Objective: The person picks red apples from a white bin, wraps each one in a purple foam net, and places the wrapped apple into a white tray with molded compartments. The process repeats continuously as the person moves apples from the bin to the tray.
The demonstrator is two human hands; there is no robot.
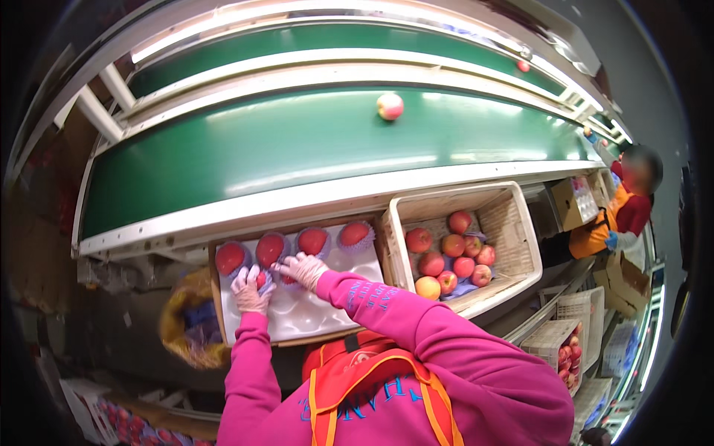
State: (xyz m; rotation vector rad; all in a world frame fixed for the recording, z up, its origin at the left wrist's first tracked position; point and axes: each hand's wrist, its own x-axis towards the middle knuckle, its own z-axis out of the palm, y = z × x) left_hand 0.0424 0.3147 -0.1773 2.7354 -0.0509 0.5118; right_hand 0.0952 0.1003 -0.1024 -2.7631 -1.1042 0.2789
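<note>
My left hand (251, 292), in a clear thin glove, is closed around a red apple (262, 279) in a foam net at the left side of a white moulded tray (343, 266). My right hand (303, 270), gloved too, reaches in from the right. Its fingers bend over another red apple (288, 280), mostly hidden beneath them, and its fingertips come close to the left hand. Along the tray's far edge sit several red apples (312, 240) in foam nets. The tray lies inside a cardboard box (217, 297), and its near hollows hold no fruit.
A pale plastic crate (526, 241) of loose apples stands right of the box. Beyond runs a green conveyor belt (282, 141) carrying one apple (390, 106). A yellow-rimmed bag (172, 323) is at left. A co-worker in an orange apron (595, 230) stands far right, near more crates (554, 342).
</note>
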